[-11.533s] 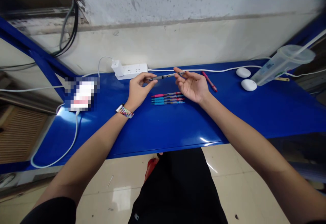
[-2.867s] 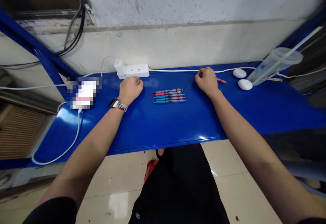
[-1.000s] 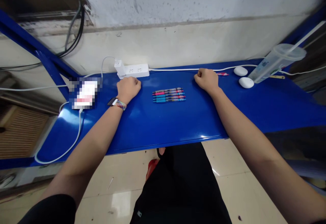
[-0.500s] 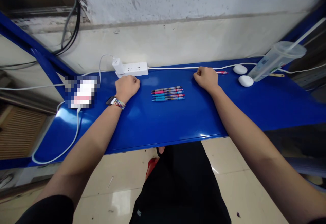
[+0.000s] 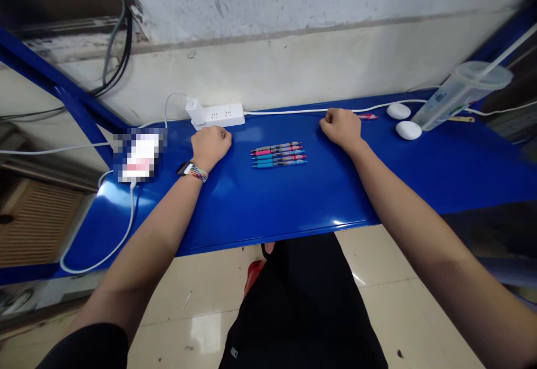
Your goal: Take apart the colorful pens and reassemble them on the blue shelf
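Observation:
Several click pens lie side by side in a row on the blue table, with grey, pink and light-blue grips pointing left. To the left of the pens, my left hand rests on the tabletop as a closed fist, just in front of a white power strip. A patterned band circles that wrist. My right hand, also a fist, rests on the table right of the pens. Behind it a red pen pokes out, partly hidden by the hand. I see nothing held in either fist.
A blurred-out device with a white cable sits at the left. Two white rounded objects and a tilted clear plastic container stand at the right. A white cord runs along the wall.
The whole view has shifted very slightly. Both fists and the row of pens keep their places on the table.

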`<action>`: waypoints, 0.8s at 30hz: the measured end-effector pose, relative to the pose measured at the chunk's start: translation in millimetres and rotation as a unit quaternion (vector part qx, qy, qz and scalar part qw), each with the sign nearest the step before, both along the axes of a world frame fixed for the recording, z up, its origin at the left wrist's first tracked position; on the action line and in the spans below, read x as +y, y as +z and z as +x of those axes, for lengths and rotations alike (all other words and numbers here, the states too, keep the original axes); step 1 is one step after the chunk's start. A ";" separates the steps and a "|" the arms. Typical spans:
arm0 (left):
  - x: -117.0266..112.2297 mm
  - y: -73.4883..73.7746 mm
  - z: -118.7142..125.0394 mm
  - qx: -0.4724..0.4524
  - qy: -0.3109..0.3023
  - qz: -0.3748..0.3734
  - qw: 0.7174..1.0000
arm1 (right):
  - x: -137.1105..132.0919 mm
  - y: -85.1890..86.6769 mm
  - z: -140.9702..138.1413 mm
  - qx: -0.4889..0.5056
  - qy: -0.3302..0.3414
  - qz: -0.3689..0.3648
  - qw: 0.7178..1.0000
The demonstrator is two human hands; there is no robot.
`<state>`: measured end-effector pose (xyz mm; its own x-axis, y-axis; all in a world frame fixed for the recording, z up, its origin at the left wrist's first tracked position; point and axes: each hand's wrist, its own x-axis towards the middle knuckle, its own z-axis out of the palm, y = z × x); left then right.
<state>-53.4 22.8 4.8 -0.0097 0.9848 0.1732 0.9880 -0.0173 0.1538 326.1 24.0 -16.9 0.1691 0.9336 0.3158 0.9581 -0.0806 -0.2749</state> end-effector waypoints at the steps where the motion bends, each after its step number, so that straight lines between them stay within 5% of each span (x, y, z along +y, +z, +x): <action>1: 0.1 0.2 0.0 -0.002 0.001 -0.002 1.000 | 0.1 0.3 -0.1 0.001 0.000 -0.001 1.000; 24: -0.2 -4.3 -4.1 -0.024 -0.004 0.017 1.000 | -9.9 5.7 -4.4 0.024 0.022 -0.006 0.999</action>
